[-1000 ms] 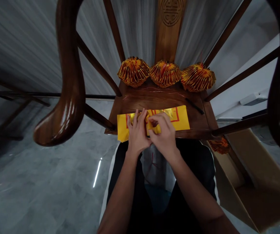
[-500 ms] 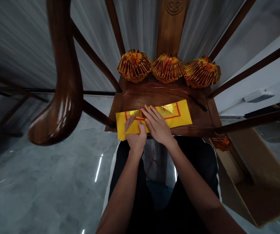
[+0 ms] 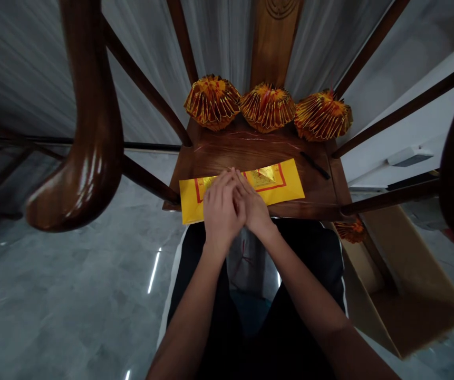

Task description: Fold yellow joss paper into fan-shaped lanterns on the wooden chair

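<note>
A long yellow strip of joss paper (image 3: 290, 182), with gold foil and red borders, lies across the front of the wooden chair seat (image 3: 246, 151). My left hand (image 3: 222, 211) is cupped over its middle, fingers extended and slightly bent. Against it, my right hand (image 3: 253, 206) rests on the paper with fingers stretched toward the strip's far edge. The fingertips of both hands meet there, and my left fingers partly cover my right ones. The paper beneath the hands is hidden.
Three pleated gold-and-red paper ornaments (image 3: 267, 108) line the back of the seat. A thin black stick-like object (image 3: 315, 165) lies at the seat's right. An open cardboard box (image 3: 416, 274) stands on the floor at right, with another ornament (image 3: 351, 230) near it. Curved armrests (image 3: 92, 174) flank the seat.
My left hand has turned and moved forward over the middle of the paper, closing up against my right hand. The whole view has shifted slightly; the paper stays on the seat.
</note>
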Available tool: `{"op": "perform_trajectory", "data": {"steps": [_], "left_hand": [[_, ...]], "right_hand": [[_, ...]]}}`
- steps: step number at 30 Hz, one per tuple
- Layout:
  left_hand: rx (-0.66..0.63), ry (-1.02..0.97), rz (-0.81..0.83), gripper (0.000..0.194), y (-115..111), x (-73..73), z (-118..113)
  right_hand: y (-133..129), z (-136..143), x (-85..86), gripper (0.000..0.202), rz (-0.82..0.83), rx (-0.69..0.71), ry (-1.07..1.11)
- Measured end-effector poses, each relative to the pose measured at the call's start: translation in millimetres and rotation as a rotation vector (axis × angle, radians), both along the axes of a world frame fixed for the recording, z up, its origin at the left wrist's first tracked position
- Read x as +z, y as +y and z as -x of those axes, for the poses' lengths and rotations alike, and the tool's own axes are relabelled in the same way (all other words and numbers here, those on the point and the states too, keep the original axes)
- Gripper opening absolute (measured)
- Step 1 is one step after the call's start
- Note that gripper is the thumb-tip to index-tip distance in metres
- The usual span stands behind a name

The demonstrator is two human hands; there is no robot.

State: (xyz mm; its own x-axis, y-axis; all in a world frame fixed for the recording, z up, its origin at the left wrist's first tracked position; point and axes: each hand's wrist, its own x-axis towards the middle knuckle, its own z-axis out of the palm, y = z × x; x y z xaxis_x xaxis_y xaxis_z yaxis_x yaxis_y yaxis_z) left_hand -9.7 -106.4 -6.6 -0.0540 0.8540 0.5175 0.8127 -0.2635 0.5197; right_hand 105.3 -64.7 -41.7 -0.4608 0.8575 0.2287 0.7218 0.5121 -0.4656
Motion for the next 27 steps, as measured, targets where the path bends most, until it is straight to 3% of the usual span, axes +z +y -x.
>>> {"op": "perform_trajectory", "data": {"steps": [3, 6, 8, 11, 13, 15, 20, 25, 27], "left_hand": [[0.112, 0.062, 0.132, 0.048, 12.9, -9.2, -3.5], [0.146, 0.115, 0.169, 0.052, 12.9, -20.7, 1.2], [0.153, 0.135, 0.162, 0.055, 10.0, -24.9, 3.1], [0.161, 0.146, 0.157, 0.056, 7.5, -25.7, 2.1], [0.161, 0.152, 0.164, 0.057, 7.4, -24.6, 0.7], [0.164, 0.158, 0.173, 0.058, 7.8, -23.7, 0.0], [0.172, 0.172, 0.159, 0.057, 7.7, -22.7, -0.2], [0.151, 0.111, 0.150, 0.057, 8.3, -22.9, -0.6], [0.147, 0.102, 0.155, 0.057, 8.6, -23.3, -0.5]], "right_hand": [[1.8, -1.3, -5.9, 0.060, -0.006, 0.009, 0.097], [6.6, -12.6, -8.1, 0.055, -0.069, -0.031, 0.246], [12.4, -30.2, -8.2, 0.053, -0.161, -0.231, 0.321], [22.1, -64.3, -8.5, 0.060, -0.296, -0.656, 0.271], [26.0, -82.1, -8.8, 0.070, -0.335, -0.775, 0.211], [25.2, -90.3, -8.2, 0.070, -0.348, -0.762, 0.167], [3.5, -80.5, 1.0, 0.069, -0.345, -0.559, 0.096], [-17.7, -75.2, 10.5, 0.032, -0.343, -0.459, 0.317], [-20.2, -79.1, 10.5, 0.032, -0.295, -0.475, 0.321]]}}
